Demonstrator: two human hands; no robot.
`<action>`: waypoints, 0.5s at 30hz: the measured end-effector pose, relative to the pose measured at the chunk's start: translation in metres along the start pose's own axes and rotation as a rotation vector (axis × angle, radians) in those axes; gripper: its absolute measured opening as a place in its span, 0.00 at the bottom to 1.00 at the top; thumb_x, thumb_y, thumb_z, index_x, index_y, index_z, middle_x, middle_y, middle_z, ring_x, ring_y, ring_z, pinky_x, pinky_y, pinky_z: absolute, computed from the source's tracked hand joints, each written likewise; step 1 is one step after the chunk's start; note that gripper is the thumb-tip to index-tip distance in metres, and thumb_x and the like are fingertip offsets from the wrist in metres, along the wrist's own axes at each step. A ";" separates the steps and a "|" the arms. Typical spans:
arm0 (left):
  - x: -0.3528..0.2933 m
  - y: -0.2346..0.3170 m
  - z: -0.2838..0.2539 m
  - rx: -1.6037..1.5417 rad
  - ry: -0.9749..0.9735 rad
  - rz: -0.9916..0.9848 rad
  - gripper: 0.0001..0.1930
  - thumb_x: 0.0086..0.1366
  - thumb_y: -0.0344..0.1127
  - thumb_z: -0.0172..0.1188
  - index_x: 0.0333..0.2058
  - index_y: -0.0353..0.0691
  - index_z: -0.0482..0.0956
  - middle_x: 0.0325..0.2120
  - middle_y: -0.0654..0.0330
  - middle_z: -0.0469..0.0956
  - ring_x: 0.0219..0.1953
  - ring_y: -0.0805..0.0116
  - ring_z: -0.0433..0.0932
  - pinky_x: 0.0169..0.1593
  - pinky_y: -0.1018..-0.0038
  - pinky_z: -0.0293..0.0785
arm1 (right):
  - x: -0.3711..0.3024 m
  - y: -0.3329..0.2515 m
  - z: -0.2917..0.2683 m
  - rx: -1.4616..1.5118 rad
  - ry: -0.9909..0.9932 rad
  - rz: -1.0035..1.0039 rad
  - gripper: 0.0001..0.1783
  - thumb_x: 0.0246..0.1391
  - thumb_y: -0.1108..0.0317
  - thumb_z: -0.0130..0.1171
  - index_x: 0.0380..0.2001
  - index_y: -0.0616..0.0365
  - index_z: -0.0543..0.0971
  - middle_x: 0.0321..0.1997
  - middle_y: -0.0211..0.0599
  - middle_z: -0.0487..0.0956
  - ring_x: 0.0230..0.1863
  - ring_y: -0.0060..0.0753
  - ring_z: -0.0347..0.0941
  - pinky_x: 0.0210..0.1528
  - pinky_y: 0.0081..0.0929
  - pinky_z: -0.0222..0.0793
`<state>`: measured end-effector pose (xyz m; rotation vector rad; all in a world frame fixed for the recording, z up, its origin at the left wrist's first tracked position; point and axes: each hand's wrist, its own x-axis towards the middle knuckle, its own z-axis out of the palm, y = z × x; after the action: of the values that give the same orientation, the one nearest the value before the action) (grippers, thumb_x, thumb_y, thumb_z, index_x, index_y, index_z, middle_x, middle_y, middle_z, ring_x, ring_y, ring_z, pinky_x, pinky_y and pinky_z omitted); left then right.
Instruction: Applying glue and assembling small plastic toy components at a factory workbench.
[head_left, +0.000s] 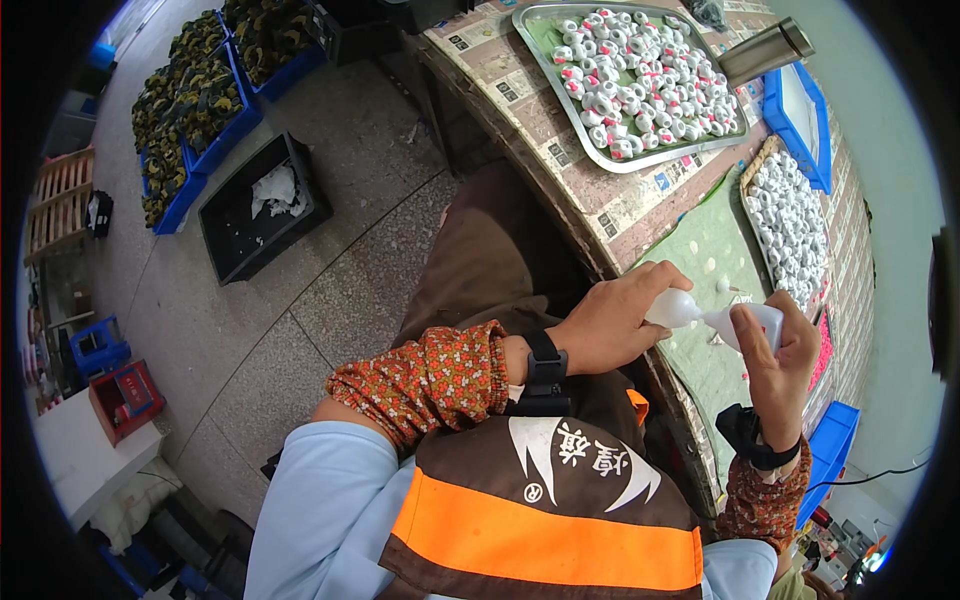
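My left hand [612, 318] pinches a rounded, translucent white piece [674, 308] over the edge of the green mat [690, 250]. In my right hand [782, 355] is a white plastic squeeze bottle [748, 324], its narrow end pointing left at the white piece. Bottle tip and piece meet or nearly meet; I cannot tell whether they touch. Just beyond them on the mat lies a small white round part [723, 286]. Both wrists wear black straps.
A metal tray [597, 158] of white and red pieces sits at the far side, beside a steel flask [765, 54]. A basket [752, 205] of white pieces and a blue bin [825, 150] stand right. On the floor at left are a black crate [225, 235] and filled blue crates [225, 135].
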<state>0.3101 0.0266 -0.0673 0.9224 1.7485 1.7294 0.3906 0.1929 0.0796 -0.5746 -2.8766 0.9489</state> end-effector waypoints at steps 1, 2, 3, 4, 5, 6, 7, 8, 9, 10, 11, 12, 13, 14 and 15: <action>0.000 0.000 0.000 -0.002 0.000 -0.001 0.25 0.61 0.28 0.66 0.56 0.46 0.71 0.49 0.54 0.77 0.51 0.50 0.80 0.51 0.61 0.78 | 0.000 0.000 0.000 -0.013 0.009 -0.022 0.18 0.62 0.65 0.68 0.25 0.61 0.73 0.20 0.22 0.67 0.24 0.11 0.59 0.24 0.20 0.52; 0.000 0.000 0.000 -0.002 -0.001 -0.001 0.25 0.61 0.28 0.66 0.56 0.46 0.71 0.49 0.54 0.77 0.51 0.50 0.80 0.51 0.61 0.78 | 0.000 0.001 0.001 -0.026 0.019 -0.043 0.18 0.62 0.65 0.68 0.25 0.61 0.72 0.20 0.22 0.66 0.24 0.11 0.59 0.24 0.20 0.52; 0.000 0.000 0.000 -0.001 0.001 0.001 0.25 0.61 0.28 0.66 0.56 0.46 0.71 0.49 0.54 0.77 0.51 0.49 0.80 0.51 0.61 0.78 | 0.000 0.001 0.001 -0.026 0.019 -0.042 0.18 0.62 0.65 0.68 0.25 0.61 0.72 0.20 0.22 0.66 0.24 0.11 0.59 0.24 0.20 0.52; 0.000 0.000 0.000 0.000 0.003 0.003 0.24 0.61 0.28 0.66 0.56 0.46 0.71 0.49 0.54 0.77 0.51 0.49 0.80 0.51 0.61 0.78 | 0.000 0.000 0.001 -0.017 0.027 -0.037 0.18 0.62 0.65 0.68 0.25 0.61 0.72 0.20 0.22 0.66 0.23 0.12 0.59 0.24 0.20 0.52; 0.000 0.000 0.000 0.000 0.003 0.003 0.24 0.61 0.28 0.66 0.56 0.46 0.71 0.49 0.54 0.77 0.51 0.49 0.80 0.51 0.61 0.78 | 0.000 0.000 0.002 -0.008 0.036 -0.033 0.18 0.62 0.65 0.68 0.24 0.61 0.72 0.20 0.23 0.66 0.23 0.12 0.59 0.24 0.20 0.53; 0.000 0.000 0.000 -0.003 0.003 0.005 0.25 0.61 0.28 0.66 0.56 0.46 0.71 0.49 0.54 0.77 0.51 0.49 0.80 0.51 0.61 0.78 | 0.000 -0.001 0.002 -0.007 0.036 -0.033 0.18 0.62 0.65 0.68 0.24 0.61 0.72 0.20 0.23 0.66 0.23 0.12 0.59 0.24 0.20 0.53; 0.000 0.000 -0.001 -0.006 0.003 0.006 0.25 0.61 0.28 0.66 0.56 0.46 0.71 0.49 0.54 0.77 0.51 0.49 0.80 0.51 0.61 0.78 | 0.000 -0.002 0.003 -0.014 0.031 -0.035 0.18 0.62 0.65 0.68 0.24 0.61 0.72 0.20 0.23 0.66 0.23 0.12 0.59 0.24 0.21 0.53; 0.000 0.000 -0.001 -0.006 0.002 0.006 0.25 0.61 0.28 0.66 0.56 0.46 0.71 0.49 0.54 0.77 0.51 0.49 0.80 0.51 0.61 0.78 | 0.000 -0.003 0.003 -0.021 0.026 -0.037 0.18 0.62 0.66 0.69 0.24 0.61 0.72 0.20 0.23 0.66 0.23 0.12 0.59 0.24 0.21 0.53; 0.001 -0.001 0.000 -0.008 0.002 0.005 0.25 0.61 0.28 0.66 0.56 0.46 0.71 0.49 0.54 0.77 0.52 0.49 0.80 0.51 0.61 0.78 | 0.000 -0.002 0.003 -0.021 0.026 -0.037 0.18 0.62 0.66 0.69 0.24 0.61 0.72 0.20 0.23 0.66 0.23 0.12 0.59 0.24 0.21 0.53; 0.001 -0.001 0.000 -0.010 0.002 0.004 0.25 0.61 0.28 0.67 0.56 0.46 0.71 0.49 0.54 0.77 0.52 0.49 0.80 0.51 0.61 0.78 | 0.000 -0.001 0.003 -0.034 0.034 -0.049 0.18 0.62 0.66 0.69 0.24 0.61 0.72 0.19 0.24 0.66 0.23 0.13 0.59 0.24 0.21 0.53; 0.001 -0.001 0.000 -0.009 0.001 0.003 0.25 0.61 0.28 0.67 0.56 0.46 0.71 0.49 0.54 0.77 0.52 0.49 0.80 0.51 0.61 0.78 | 0.000 0.000 0.003 -0.046 0.042 -0.061 0.18 0.62 0.66 0.69 0.24 0.61 0.72 0.19 0.24 0.66 0.23 0.13 0.59 0.24 0.21 0.53; 0.001 -0.001 -0.001 -0.008 0.001 0.000 0.25 0.61 0.28 0.67 0.56 0.46 0.71 0.49 0.54 0.77 0.52 0.49 0.80 0.51 0.61 0.78 | 0.000 0.000 0.003 -0.045 0.042 -0.060 0.18 0.62 0.66 0.69 0.24 0.61 0.72 0.19 0.24 0.66 0.23 0.13 0.59 0.24 0.21 0.53; 0.001 0.000 0.000 -0.007 0.000 -0.004 0.25 0.61 0.28 0.67 0.56 0.46 0.71 0.49 0.54 0.77 0.52 0.49 0.80 0.51 0.61 0.78 | 0.001 -0.001 0.003 -0.038 0.036 -0.051 0.18 0.62 0.66 0.69 0.24 0.61 0.72 0.19 0.24 0.67 0.23 0.13 0.60 0.24 0.21 0.53; 0.001 0.000 -0.001 -0.007 0.001 -0.003 0.25 0.61 0.28 0.67 0.56 0.46 0.71 0.49 0.54 0.77 0.52 0.49 0.80 0.51 0.61 0.78 | 0.000 -0.002 0.003 -0.033 0.031 -0.044 0.18 0.62 0.66 0.69 0.24 0.61 0.72 0.19 0.24 0.67 0.23 0.13 0.60 0.24 0.22 0.53; 0.000 0.000 -0.001 -0.006 0.000 -0.005 0.25 0.61 0.28 0.67 0.56 0.46 0.71 0.49 0.54 0.77 0.52 0.49 0.80 0.51 0.61 0.78 | 0.000 -0.002 0.003 -0.034 0.032 -0.045 0.18 0.62 0.66 0.69 0.24 0.61 0.72 0.19 0.24 0.67 0.23 0.13 0.60 0.24 0.22 0.53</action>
<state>0.3092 0.0264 -0.0672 0.9153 1.7434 1.7300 0.3896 0.1896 0.0781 -0.5202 -2.8701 0.8781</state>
